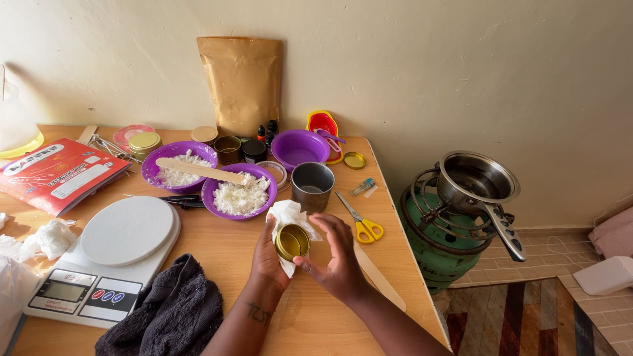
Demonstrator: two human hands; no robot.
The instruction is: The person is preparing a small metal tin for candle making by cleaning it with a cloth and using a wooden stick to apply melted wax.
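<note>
A wooden table is standing against a cream wall; the left hand and right hand are grasping a small round gold tin wrapped in white tissue.

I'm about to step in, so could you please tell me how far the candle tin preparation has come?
Looks done: wax flakes sit portioned in two purple bowls, beside the scale. In hand: the left hand holds a small gold tin with a white tissue, the right hand steadying it. Left: the tin looks empty, and so does the pot on the gas burner.
</note>
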